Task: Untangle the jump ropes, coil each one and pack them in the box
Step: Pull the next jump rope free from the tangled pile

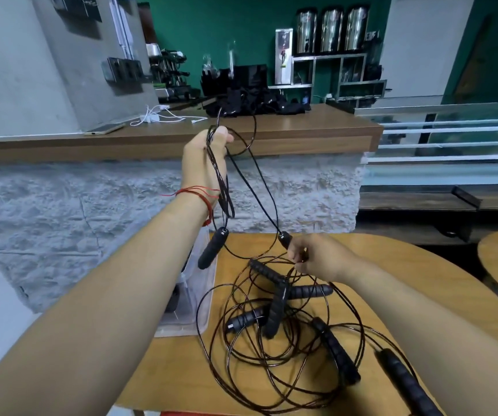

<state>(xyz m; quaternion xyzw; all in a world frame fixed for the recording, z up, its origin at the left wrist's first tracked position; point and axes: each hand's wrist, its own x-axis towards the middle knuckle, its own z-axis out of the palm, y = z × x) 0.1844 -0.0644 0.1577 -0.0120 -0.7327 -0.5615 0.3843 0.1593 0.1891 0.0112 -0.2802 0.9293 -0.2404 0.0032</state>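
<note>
**ITEM 1: lifted rope** (222, 187). Thin glossy black cable. Several loops are gathered in the left hand (204, 166), held high above the table's far edge w/ fingers & thumb curled round the bundle. One ribbed handle, the dangling handle (213, 249), hangs free below the wrist. The other end runs down to the gripped handle (284, 239), taken by the right hand (316, 256) w/ fingers closed round its lower part, just above the pile.

**ITEM 2: tangle** (280, 334). Remaining ropes, qty unclear (approx. six handles showing). Loops overlap on the wooden table (391, 250). Unsorted.

**ITEM 3: clear plastic box** (184, 324). At the table's left edge, mostly behind the left forearm. Something dark inside, can't tell what.

**Handling (est.):**
- Cable looks light, springy & slick. Coils will likely spring open if the grip slackens, so keep the loops pinched at one pt.
- Handles look heavier than the cord w/ a grippy ribbed surface, so they are the best hold pts.
- A hanging handle will swing & may snag the pile.
- Draw a rope out by its handle, not mid-cord, so crossings don't tighten.

**Status (est.):** first rope part-coiled, not yet boxed.

**Misc:** red thread bracelet (199, 193) on the left wrist. Wooden counter (301, 130) behind, w/ dark items on it.
</note>
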